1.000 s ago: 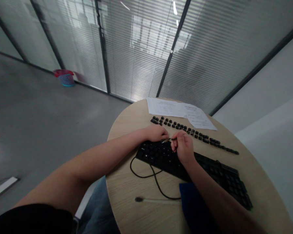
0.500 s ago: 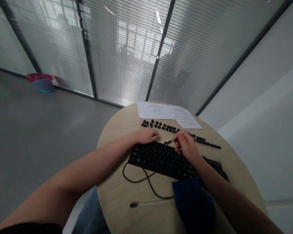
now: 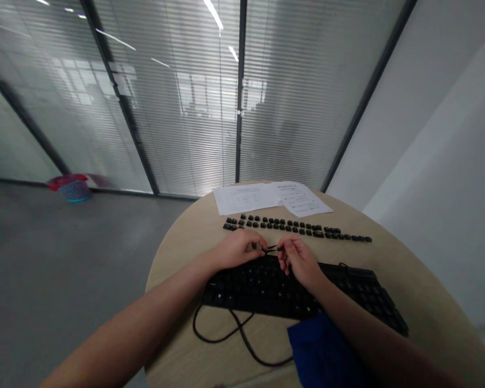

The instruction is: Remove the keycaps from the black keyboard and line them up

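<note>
1. I am in what looks like an office, or a small meeting room in one.
2. Ahead of me stands a wall of tall glass panels [image 3: 32, 108] in dark frames [image 3: 240, 81], with fine slatted blinds [image 3: 186, 145] across much of it.
3. The glass shows bright streaks like strip lights and pale window shapes.
4. To my right is a plain pale wall [image 3: 448, 188]; the floor [image 3: 84, 258] is smooth and grey.
5. My round wooden table [image 3: 422, 285] bears a computer keyboard [image 3: 250, 285] and printed sheets [image 3: 246, 198].
</note>
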A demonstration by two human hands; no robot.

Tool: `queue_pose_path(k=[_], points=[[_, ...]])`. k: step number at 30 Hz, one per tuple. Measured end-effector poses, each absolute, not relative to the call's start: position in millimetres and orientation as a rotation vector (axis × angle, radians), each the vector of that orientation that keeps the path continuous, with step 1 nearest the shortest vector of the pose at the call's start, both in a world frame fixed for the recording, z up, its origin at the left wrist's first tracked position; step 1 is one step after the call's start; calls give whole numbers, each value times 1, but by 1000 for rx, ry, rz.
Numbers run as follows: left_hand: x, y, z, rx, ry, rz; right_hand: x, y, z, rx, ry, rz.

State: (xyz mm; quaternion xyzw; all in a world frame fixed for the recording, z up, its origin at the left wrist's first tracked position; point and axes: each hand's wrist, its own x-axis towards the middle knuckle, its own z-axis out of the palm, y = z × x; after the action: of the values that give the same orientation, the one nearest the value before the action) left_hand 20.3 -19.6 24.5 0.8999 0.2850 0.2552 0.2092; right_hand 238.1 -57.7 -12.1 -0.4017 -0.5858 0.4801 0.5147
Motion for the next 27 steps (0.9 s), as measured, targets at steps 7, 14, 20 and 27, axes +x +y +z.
queue_pose_path(k=[7, 14, 20, 27], points=[[13, -17, 31, 2432, 812, 684, 235, -57, -13, -1002, -1409, 1183], [-6, 10, 33, 2395, 1078, 852, 237, -54, -15, -1032, -1367, 1164], [0, 40, 20, 2720, 1301, 631, 235, -54, -14, -1045, -1382, 1192], [4, 43, 8, 2812, 1393, 430, 236, -58, -8, -1077, -1415, 1186]])
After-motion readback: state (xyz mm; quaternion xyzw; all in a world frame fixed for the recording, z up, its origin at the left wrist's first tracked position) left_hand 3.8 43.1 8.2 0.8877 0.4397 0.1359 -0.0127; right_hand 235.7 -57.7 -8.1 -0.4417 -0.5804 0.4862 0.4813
